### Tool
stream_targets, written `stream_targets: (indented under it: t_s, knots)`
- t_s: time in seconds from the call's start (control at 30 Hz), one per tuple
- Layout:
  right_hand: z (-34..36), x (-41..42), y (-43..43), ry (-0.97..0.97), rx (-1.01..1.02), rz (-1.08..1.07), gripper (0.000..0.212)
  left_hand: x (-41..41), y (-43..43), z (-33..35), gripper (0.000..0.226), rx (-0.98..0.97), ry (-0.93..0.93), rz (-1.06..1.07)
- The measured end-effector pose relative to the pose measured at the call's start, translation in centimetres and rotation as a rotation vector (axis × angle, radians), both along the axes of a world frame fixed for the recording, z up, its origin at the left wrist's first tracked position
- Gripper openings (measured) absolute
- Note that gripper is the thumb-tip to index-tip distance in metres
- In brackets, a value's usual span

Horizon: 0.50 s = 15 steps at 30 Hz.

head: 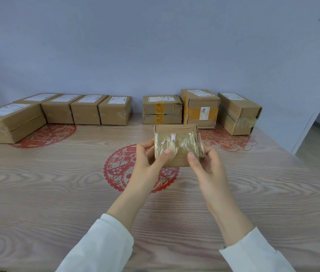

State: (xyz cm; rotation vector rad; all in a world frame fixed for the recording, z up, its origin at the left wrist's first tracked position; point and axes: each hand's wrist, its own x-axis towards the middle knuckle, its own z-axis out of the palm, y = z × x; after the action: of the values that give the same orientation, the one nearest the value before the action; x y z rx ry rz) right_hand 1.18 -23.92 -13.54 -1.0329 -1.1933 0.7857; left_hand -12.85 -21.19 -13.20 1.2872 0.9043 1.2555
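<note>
Small carton (175,134), held between your two hands over the middle of the bench (47,203), just on the near side of the right group of cartons (163,112). Your left hand (145,157) has its grip on the carton's left side, with the thumb laid on the near face. Your right hand (205,162) has its grip on the right side, thumb also on the near face.

Hidden or unclear:
- The other fingers of both hands pass behind the carton.
- Its far face and underside are out of sight.
- You cannot tell whether its lower edge touches the bench.
- Crinkled clear tape (167,141) covers the near face and catches the light, so the surface beneath is hard to make out.
- The carton partly covers the red paper-cut (117,169) on the bench.
- The white sleeves (104,246) are cut off by the lower edge of the view.

Containers: every carton is closed, so no contents show. The left row of cartons (86,112) stands along the far edge against the wall (155,46). They carry white labels too small to read. The right group has three cartons, one of them dented at its upper right corner.
</note>
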Motion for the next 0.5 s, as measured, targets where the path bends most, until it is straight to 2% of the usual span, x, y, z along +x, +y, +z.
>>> stream_targets:
  t_s: [0.07, 0.13, 0.23, 0.3, 0.4, 0.5]
  knots:
    - [-0.04, -0.22, -0.07, 0.034, 0.004, 0.028, 0.033, -0.07, 0.2, -0.08, 0.045, -0.002, -0.003, 0.02]
    - [0.11, -0.27, -0.07, 0.081, -0.001, 0.006, 0.036, -0.08, 0.29, -0.2, 0.039, 0.03, 0.037, 0.007]
    - [0.27, -0.11, -0.03, 0.054, 0.029, -0.067, 0.015, -0.26, 0.34, -0.5, 0.06, 0.077, 0.061, -0.026]
    - [0.18, 0.01, 0.09, 0.026, 0.046, -0.056, 0.009, -0.26, 0.23, -0.38, 0.072, 0.11, 0.083, -0.029]
    - [-0.03, -0.07, 0.15, 0.019, 0.056, -0.002, 0.014, -0.11, -0.03, -0.15, 0.077, 0.138, 0.096, 0.002]
    - [-0.11, -0.18, 0.07, 0.063, 0.042, 0.014, 0.029, 0.02, -0.12, -0.29, 0.072, 0.12, 0.07, 0.013]
